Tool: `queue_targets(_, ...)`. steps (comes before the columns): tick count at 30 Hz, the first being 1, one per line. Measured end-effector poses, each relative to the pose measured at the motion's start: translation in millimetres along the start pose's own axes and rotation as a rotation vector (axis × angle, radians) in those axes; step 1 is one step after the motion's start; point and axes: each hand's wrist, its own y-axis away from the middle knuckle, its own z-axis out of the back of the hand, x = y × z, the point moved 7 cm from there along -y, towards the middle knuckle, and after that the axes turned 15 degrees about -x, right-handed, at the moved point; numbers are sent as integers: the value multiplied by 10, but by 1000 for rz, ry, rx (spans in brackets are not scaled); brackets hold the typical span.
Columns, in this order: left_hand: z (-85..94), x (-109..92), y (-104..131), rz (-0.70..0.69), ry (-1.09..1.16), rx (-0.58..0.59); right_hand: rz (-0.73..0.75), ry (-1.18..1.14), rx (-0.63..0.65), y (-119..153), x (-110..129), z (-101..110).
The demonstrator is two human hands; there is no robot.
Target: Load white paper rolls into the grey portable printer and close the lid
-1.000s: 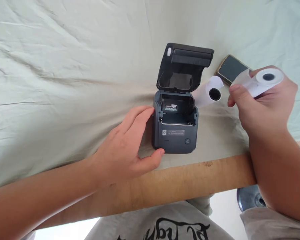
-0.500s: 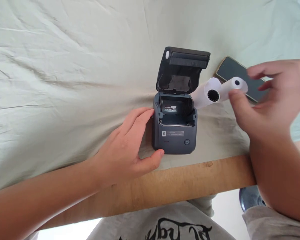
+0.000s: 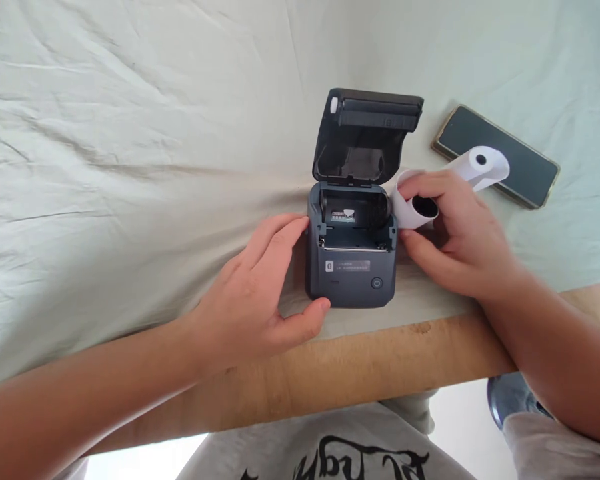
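Note:
A dark blue-grey portable label printer [image 3: 350, 279] sits with its black lid [image 3: 363, 143] raised, showing a bare paper bay. My left hand [image 3: 253, 283] steadies it, fingertips on its left side and thumb at the front left corner. Just right of the printer, my right hand [image 3: 463, 233] grips a white paper roll [image 3: 409, 212] with a dark core, fingers at its far side and thumb at the near side. Behind that hand, a thinner white paper roll [image 3: 467, 165] with a loose end overlaps the phone.
A smartphone [image 3: 523, 160] in a pale-edged case lies to the right on the wrinkled light green cloth [image 3: 180, 120]. Along the near side runs the wooden table edge [image 3: 330, 373]. A blue rounded object [image 3: 510, 398] shows below, at the right.
My right hand has moved left from beside the thinner roll and closed on the dark-cored roll. The thinner roll has shifted slightly right. My left hand stays at the printer.

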Motion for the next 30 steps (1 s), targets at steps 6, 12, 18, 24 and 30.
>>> queue_targets(6,7,7,13,0,8,-33,-48,-52,-8,-7,-44,-5)
queue_targets(12,23,0,-16,-6,13,-20,-50,1,7,-8,-67,1)
queue_targets(18,37,5,-42,-28,33,65,-104,-33,-13,3,-115,2)
queue_targets(24,38,84,-26,66,178,48,-68,9,-34,6,-106,12)
queue_targets(30,153,430,-99,559,844,-212,-142,5,-2,74,-189,-1)
